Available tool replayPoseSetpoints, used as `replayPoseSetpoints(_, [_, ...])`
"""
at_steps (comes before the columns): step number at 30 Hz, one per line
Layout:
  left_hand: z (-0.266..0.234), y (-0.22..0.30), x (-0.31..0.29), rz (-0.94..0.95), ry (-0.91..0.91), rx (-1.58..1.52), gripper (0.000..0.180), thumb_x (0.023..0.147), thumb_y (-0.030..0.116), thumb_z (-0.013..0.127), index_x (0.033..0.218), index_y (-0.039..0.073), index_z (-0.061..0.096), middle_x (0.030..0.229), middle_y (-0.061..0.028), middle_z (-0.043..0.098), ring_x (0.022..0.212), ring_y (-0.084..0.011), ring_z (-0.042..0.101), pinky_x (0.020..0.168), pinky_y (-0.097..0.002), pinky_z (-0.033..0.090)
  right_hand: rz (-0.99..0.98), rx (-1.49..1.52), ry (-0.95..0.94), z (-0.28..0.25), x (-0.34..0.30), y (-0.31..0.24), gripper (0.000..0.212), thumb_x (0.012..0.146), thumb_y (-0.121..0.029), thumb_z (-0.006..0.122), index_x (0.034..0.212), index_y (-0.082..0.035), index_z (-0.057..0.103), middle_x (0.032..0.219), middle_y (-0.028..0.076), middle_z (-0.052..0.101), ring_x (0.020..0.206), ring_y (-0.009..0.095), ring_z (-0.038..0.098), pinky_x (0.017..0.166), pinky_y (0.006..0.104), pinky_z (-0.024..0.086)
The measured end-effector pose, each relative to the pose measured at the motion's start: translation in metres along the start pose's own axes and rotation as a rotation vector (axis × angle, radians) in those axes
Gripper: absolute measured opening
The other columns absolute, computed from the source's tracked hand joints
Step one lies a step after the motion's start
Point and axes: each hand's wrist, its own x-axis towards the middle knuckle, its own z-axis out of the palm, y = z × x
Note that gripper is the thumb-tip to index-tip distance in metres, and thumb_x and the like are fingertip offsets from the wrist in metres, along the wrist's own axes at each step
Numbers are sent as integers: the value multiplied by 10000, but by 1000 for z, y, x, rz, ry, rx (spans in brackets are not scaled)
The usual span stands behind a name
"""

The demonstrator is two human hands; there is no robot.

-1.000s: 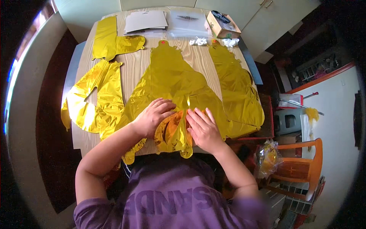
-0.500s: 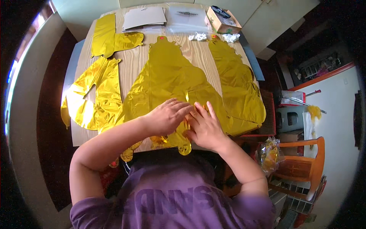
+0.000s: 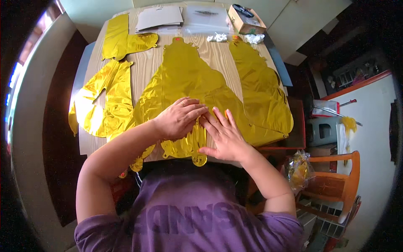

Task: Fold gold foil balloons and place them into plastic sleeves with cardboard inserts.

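Note:
A flat, uninflated gold foil balloon (image 3: 184,71) lies across the middle of the table, its near edge folded and crinkled. My left hand (image 3: 180,117) is palm down on that near part, its fingers bent together over the foil; its thumb is hidden. My right hand (image 3: 226,136) rests flat beside it with the fingers spread, their tips close to the left fingertips. Between and below my hands a rounded foil tab (image 3: 199,158) sticks out at the table's near edge.
More flat gold foil balloons lie at the left (image 3: 113,92), far left (image 3: 121,40) and right (image 3: 264,92). Along the back are grey sheets (image 3: 159,19), clear plastic bags (image 3: 205,21), crumpled white bits (image 3: 217,38) and a cardboard box (image 3: 247,24). A wooden chair (image 3: 336,180) stands right.
Both hands have moved slightly away from me. More of the balloon's near edge shows below my left hand, and my right thumb has spread further from the fingers.

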Motion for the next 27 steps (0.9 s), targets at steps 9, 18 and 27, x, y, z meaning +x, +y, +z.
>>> replayPoseSetpoints(9, [-24,-10,-2,-204,243,-37,460,834,132,681,1270,22,581,1292,-211,571,1225,-408,527,1055,-500,419,-4,162,-59,-39,24,8,892,788,-660,693,1414,-56,496,1441,188,490,1381,378,389,1191,529,236])
replayPoseSetpoints(18, [-15,-21,-11,-250,241,27,411,761,175,727,1141,49,636,1247,-181,583,1232,-397,512,1071,-513,400,636,155,290,-40,119,110,544,781,-443,797,1095,-20,664,1056,187,703,929,331,688,799,431,546])
replayPoseSetpoints(27, [-15,-22,-16,-293,216,15,416,800,254,726,1155,54,642,1284,-165,580,1284,-367,494,1125,-498,351,681,96,204,-41,147,90,172,784,-263,735,870,-121,690,862,115,716,838,342,691,759,465,539])
